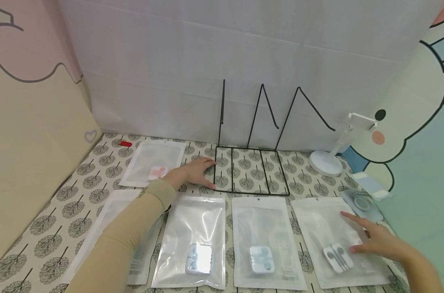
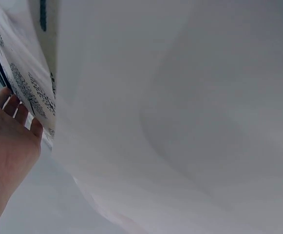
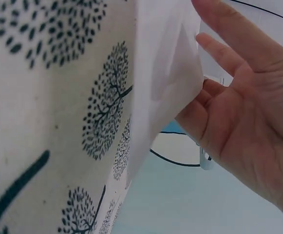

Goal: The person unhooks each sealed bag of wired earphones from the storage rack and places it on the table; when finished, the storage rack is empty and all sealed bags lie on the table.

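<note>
My left hand is at the left side of a black wire rack, its fingertips and thumb right at the rack's edge. In the left wrist view the left hand's fingers reach toward dark wire. My right hand hovers close over the right-hand frosted zip bag, fingers spread apart and no object in its grasp. That bag contains white earphones in a clear-and-white case. In the right wrist view the right hand overlaps the pale bag's edge.
Two more zip bags with earphone cases lie along the front, another partly under my left sleeve. A bag with a pink item and a red piece lie back left. A white phone stand and packaged cable stand right.
</note>
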`<state>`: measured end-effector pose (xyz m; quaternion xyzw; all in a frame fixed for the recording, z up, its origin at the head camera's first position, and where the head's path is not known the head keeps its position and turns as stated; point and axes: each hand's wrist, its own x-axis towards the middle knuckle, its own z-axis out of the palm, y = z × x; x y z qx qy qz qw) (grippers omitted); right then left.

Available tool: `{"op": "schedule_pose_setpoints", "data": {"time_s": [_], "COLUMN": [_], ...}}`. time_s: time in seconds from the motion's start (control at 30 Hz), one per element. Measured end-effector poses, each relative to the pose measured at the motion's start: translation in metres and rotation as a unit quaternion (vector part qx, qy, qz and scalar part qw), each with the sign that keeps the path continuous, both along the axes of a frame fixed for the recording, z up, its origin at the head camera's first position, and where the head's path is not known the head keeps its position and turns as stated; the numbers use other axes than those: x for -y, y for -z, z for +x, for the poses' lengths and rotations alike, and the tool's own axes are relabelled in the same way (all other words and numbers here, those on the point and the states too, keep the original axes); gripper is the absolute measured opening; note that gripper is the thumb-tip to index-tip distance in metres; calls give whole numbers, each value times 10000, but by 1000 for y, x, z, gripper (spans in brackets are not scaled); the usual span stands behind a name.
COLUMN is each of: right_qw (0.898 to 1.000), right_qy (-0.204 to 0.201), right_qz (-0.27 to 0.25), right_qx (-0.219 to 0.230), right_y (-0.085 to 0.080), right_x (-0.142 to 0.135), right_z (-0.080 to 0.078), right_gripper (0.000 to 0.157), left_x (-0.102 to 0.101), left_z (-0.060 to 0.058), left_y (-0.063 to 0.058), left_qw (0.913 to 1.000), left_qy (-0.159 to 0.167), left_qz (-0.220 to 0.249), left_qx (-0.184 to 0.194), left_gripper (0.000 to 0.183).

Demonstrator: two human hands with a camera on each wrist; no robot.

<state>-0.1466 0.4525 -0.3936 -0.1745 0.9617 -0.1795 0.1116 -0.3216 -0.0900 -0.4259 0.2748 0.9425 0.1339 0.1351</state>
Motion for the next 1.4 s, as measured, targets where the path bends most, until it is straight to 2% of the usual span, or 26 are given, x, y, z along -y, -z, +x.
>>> {"op": "schedule_pose_setpoints", "data": {"time_s": [0.23, 0.4, 0.6, 0.73, 0.87, 1.0, 1.17, 1.27, 1.4], "right_qw": [9996, 9992, 9976, 9990, 9994, 9996, 9955, 9939, 9953], "right_qy": [-218, -361, -588, -439, -228, -232, -695, -701, -499], "right_qz": [-110, -185, 125, 66, 148, 60, -239, -118, 81], "right_qx": [-121, -1, -342, -50, 229, 137, -603, -845, -830], "right_y": [8, 12, 16, 12, -2, -18, -43, -59, -77], "right_x": [2, 0, -5, -6, -4, 4, 23, 40, 64], "right_z": [-4, -8, -11, -9, -11, -20, -35, -47, -61], "right_gripper": [99, 98, 91, 92, 100, 104, 100, 97, 97], "left_x": [0, 1, 0, -2, -3, -2, 4, 9, 18], "left_z": [-1, 0, 0, 0, -1, 0, 0, 1, 5], "left_y": [0, -2, 0, 0, 0, -1, -6, -13, -33], "left_qw": [10000, 9999, 10000, 10000, 10000, 9997, 9975, 9963, 9962], "left_qy": [-15, -84, -42, -11, 8, 4, -72, -193, -309], "left_qz": [-27, -32, 4, 24, 16, 136, 575, 752, 806], "left_qx": [6, 62, 27, 51, 86, 214, 396, 375, 106], "left_gripper": [105, 105, 105, 105, 105, 104, 103, 103, 102]}}
